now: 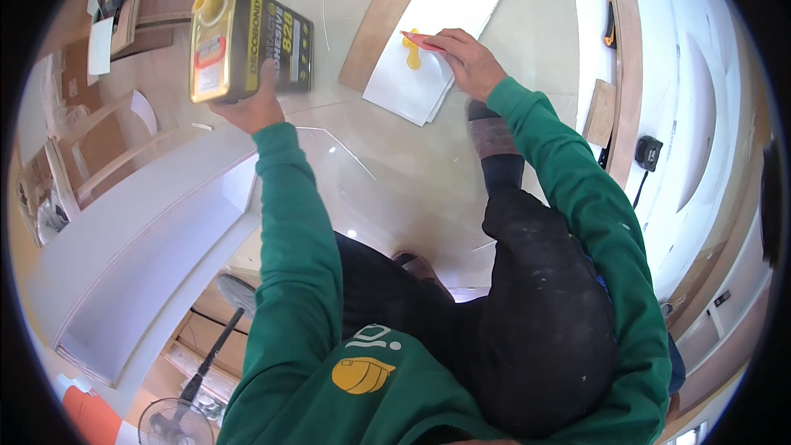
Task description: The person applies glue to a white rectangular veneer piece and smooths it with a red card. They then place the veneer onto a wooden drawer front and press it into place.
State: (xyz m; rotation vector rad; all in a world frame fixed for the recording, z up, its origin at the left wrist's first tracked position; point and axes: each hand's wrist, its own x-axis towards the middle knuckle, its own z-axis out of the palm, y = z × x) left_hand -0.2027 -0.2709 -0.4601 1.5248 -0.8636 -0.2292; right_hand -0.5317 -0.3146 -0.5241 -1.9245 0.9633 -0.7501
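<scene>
My left hand [254, 105] grips a rectangular metal adhesive can [284, 41] from below and its side, held tilted above the floor at the upper left. The can is black and yellow, with a gold top carrying a spout [212, 7] and a red handle. Toward the upper middle, my right hand [470, 63] pinches a small orange-red spreader [424, 40]. Its tip touches or hovers just over a puddle of yellow glue [414, 59]. The glue lies on a stack of white sheets [445, 0], which rests on a brown board [362, 58].
A white box-like cabinet piece [156, 239] lies at the left, with a standing fan [175, 424] below it. On the right, a long white panel [700, 74] has a utility knife [610, 25], a wood block [600, 113] and a black tape measure [648, 152] near its edge.
</scene>
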